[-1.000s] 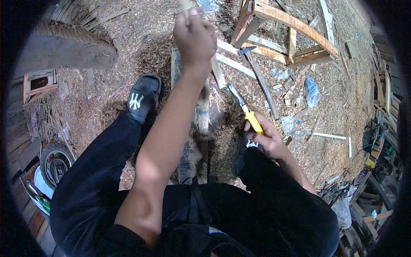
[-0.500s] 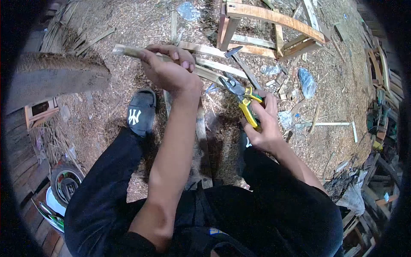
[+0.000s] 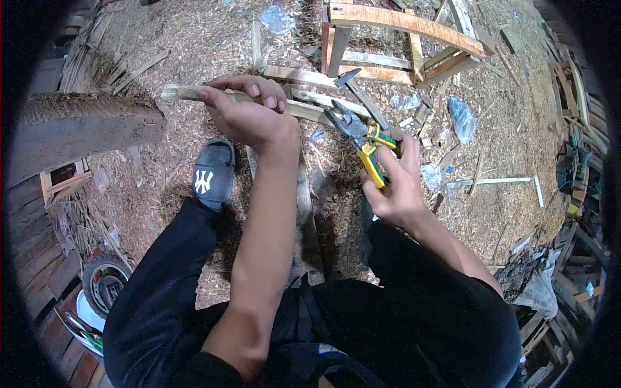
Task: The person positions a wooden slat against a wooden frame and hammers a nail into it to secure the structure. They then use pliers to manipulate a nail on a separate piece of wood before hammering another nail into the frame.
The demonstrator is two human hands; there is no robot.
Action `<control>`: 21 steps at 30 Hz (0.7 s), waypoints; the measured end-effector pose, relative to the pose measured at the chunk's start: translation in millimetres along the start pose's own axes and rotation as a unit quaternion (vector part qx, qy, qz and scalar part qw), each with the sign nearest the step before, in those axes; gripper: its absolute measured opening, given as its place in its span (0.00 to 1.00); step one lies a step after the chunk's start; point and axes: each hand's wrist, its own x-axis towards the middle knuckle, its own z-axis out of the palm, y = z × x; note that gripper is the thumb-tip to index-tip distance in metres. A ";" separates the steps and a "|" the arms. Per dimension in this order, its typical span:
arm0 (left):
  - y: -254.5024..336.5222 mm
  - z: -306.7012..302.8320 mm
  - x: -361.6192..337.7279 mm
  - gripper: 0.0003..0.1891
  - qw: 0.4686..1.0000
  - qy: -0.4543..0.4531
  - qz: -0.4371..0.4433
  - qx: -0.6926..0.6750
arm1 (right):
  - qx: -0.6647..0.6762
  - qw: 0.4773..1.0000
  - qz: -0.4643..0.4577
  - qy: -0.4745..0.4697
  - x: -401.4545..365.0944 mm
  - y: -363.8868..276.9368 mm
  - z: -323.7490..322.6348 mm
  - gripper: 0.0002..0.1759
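Observation:
A thin wooden strip (image 3: 306,110) runs sideways in front of me, gripped by my left hand (image 3: 249,116) with the thumb along it and the fingers curled over. Its left end sticks out past my thumb. In my right hand (image 3: 400,176) is a pair of pliers (image 3: 357,129) with yellow and green handles. The plier handles are spread and the jaws part, their tips right by the strip's right end. Just beyond the pliers lies a hammer (image 3: 366,98), its head pointing away from me.
A wooden frame (image 3: 407,27) with a curved top rail stands ahead on a floor strewn with shavings. Plastic bags (image 3: 462,120) and wood offcuts lie to the right. A thick timber (image 3: 90,129) juts in from the left; a wheel (image 3: 105,282) is at lower left.
The left end of the strip has dipped slightly and my left hand has turned a little with it. The pliers stay near the strip's right end.

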 end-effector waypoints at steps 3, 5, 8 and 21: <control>-0.9 0.1 -0.9 0.30 1.000 0.006 0.004 -0.005 | 0.009 0.999 -0.010 0.036 1.2 1.5 3.5 0.13; -2.7 -4.2 -0.1 0.29 1.000 -0.012 0.021 0.010 | 0.002 0.999 -0.013 0.043 1.2 1.7 3.9 0.13; -4.4 -5.6 0.7 0.29 0.999 -0.023 0.024 0.000 | 0.007 0.999 -0.018 0.046 0.6 3.6 4.8 0.13; -5.0 -6.4 -2.7 0.24 1.000 0.001 0.016 -0.015 | 0.036 0.998 0.000 0.042 1.2 1.6 2.6 0.13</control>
